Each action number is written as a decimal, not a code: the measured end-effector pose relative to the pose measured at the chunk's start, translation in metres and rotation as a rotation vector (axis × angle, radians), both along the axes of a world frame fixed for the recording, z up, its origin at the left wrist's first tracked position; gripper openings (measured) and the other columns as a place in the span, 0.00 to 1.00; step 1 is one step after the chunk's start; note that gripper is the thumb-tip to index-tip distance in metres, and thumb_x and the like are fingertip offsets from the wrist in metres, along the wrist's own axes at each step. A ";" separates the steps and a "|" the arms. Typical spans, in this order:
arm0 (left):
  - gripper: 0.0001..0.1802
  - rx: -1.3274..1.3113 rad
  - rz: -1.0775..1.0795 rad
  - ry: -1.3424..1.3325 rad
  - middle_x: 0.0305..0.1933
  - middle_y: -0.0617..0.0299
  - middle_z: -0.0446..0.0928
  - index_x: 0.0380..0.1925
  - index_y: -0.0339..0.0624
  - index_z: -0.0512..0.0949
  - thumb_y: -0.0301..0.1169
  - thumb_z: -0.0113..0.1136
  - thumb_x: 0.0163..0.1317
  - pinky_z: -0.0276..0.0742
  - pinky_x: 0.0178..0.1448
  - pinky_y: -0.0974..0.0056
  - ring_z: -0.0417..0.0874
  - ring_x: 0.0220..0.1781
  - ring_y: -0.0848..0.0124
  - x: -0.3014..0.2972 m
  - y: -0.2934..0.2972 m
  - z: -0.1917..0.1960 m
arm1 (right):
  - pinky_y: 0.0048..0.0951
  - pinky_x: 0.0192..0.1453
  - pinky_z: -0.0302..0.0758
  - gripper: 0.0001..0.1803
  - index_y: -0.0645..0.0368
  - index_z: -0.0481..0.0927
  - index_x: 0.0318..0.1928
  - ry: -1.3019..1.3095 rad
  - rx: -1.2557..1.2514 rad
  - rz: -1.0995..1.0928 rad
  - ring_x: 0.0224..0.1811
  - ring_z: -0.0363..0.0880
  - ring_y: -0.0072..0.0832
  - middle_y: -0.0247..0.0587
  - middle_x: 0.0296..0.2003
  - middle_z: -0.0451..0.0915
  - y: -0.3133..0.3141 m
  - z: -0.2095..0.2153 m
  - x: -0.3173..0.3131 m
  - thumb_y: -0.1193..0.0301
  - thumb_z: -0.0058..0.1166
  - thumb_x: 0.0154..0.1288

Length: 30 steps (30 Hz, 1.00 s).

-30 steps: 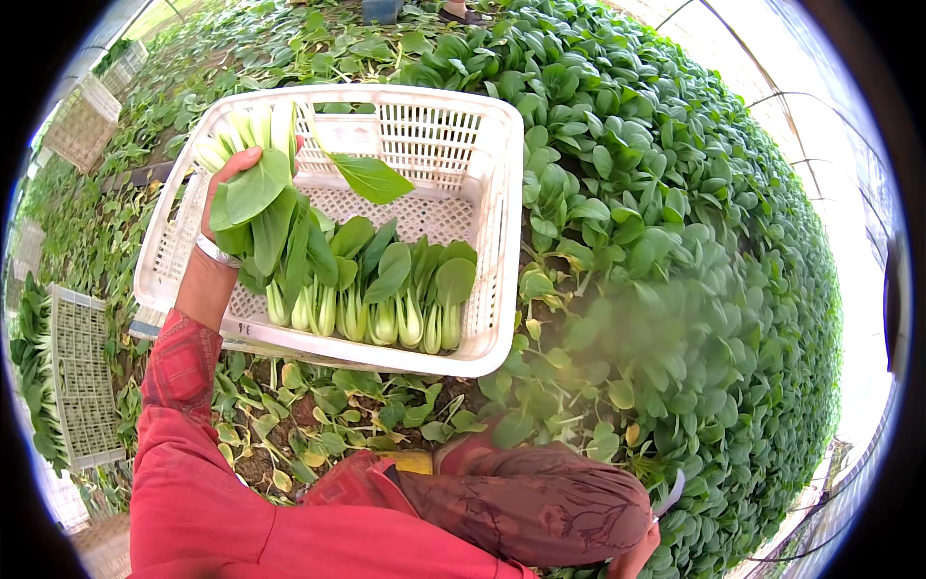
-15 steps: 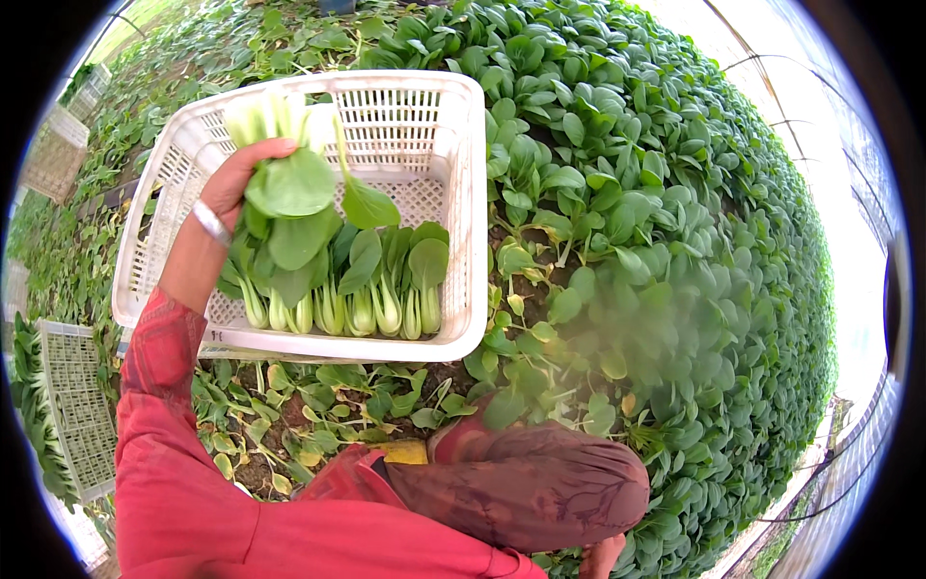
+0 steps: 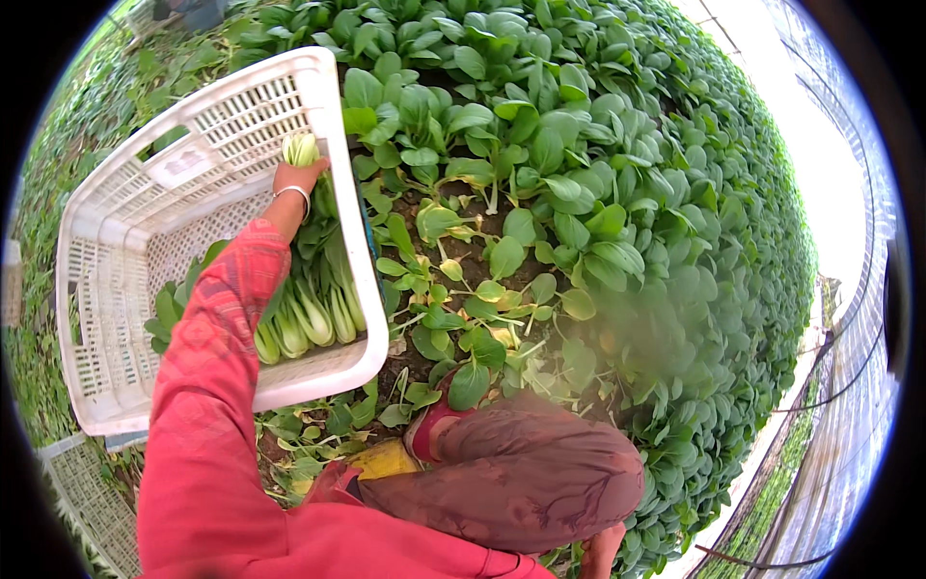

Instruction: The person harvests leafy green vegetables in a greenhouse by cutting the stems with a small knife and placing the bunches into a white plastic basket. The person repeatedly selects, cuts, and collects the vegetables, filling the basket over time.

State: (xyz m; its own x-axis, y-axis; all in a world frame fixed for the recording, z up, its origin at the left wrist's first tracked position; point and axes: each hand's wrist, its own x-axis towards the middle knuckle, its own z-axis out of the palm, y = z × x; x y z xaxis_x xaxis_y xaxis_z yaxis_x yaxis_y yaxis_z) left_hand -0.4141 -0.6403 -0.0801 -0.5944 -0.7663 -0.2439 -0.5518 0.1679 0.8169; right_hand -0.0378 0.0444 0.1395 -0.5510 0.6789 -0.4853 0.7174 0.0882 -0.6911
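My left hand (image 3: pixel 300 179) is closed round bok choy (image 3: pixel 301 148), its pale stem ends pointing away from me, inside the right part of a white plastic crate (image 3: pixel 318 384). Under and beside that hand, a row of bok choy (image 3: pixel 307 314) lies along the crate's near right side, stem ends toward me and leaves inward. My red sleeve covers part of the row. By my bent knee at the lower edge shows a little of my right hand (image 3: pixel 603 550); its fingers cannot be made out.
Dense bok choy plants (image 3: pixel 579 183) grow on the right. Cut leaves and yellowed stalks (image 3: pixel 453 289) litter the soil between crate and plants. Another light crate (image 3: pixel 92 502) stands at the lower left. A yellow object (image 3: pixel 384 461) lies beside my foot. Plastic sheeting (image 3: pixel 839 463) borders the far right.
The view has turned, so the crate sits further left and tilted. My left hand has carried the bok choy from the crate's far left to its right side, lower toward the row.
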 end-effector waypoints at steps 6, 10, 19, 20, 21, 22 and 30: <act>0.18 0.035 -0.074 0.279 0.40 0.52 0.83 0.50 0.37 0.75 0.34 0.62 0.62 0.82 0.47 0.54 0.84 0.37 0.62 -0.015 -0.027 -0.087 | 0.19 0.14 0.56 0.13 0.57 0.77 0.35 -0.046 0.039 -0.024 0.12 0.63 0.14 0.24 0.17 0.68 -0.013 0.006 0.006 0.62 0.49 0.73; 0.19 0.698 -0.223 0.297 0.46 0.48 0.83 0.53 0.32 0.78 0.35 0.49 0.71 0.84 0.48 0.54 0.86 0.41 0.59 -0.012 -0.095 -0.063 | 0.18 0.14 0.56 0.14 0.59 0.80 0.40 -0.059 0.033 -0.032 0.13 0.63 0.14 0.27 0.21 0.70 -0.009 -0.005 0.012 0.59 0.54 0.70; 0.20 0.457 -0.091 0.122 0.46 0.49 0.84 0.54 0.32 0.78 0.35 0.50 0.71 0.83 0.49 0.55 0.86 0.42 0.59 -0.016 -0.097 -0.064 | 0.18 0.14 0.57 0.15 0.58 0.81 0.43 -0.182 -0.035 -0.102 0.13 0.65 0.16 0.33 0.25 0.77 -0.022 -0.009 0.010 0.58 0.57 0.69; 0.20 0.452 -0.079 0.128 0.46 0.49 0.84 0.54 0.32 0.78 0.35 0.50 0.71 0.83 0.49 0.55 0.86 0.42 0.59 -0.015 -0.103 -0.066 | 0.19 0.14 0.57 0.15 0.58 0.81 0.42 -0.161 -0.033 -0.101 0.13 0.65 0.16 0.33 0.24 0.77 -0.023 -0.014 0.012 0.58 0.57 0.69; 0.20 0.459 -0.080 0.119 0.46 0.49 0.84 0.54 0.32 0.78 0.35 0.50 0.71 0.83 0.49 0.55 0.86 0.42 0.59 -0.016 -0.102 -0.073 | 0.19 0.14 0.58 0.15 0.58 0.81 0.42 -0.152 -0.020 -0.114 0.13 0.65 0.16 0.33 0.24 0.77 -0.023 -0.018 0.020 0.59 0.58 0.69; 0.20 0.467 -0.081 0.117 0.46 0.49 0.84 0.54 0.32 0.78 0.35 0.50 0.71 0.83 0.49 0.55 0.86 0.42 0.59 -0.019 -0.103 -0.074 | 0.20 0.14 0.58 0.15 0.58 0.81 0.42 -0.137 -0.016 -0.127 0.13 0.65 0.16 0.33 0.24 0.77 -0.026 -0.019 0.024 0.59 0.58 0.69; 0.20 0.548 -0.126 0.079 0.46 0.49 0.84 0.54 0.32 0.78 0.36 0.51 0.71 0.83 0.49 0.55 0.86 0.43 0.58 -0.035 -0.116 -0.069 | 0.19 0.17 0.60 0.16 0.59 0.81 0.40 -0.144 0.006 -0.109 0.14 0.65 0.15 0.31 0.22 0.76 -0.032 -0.009 0.019 0.57 0.57 0.68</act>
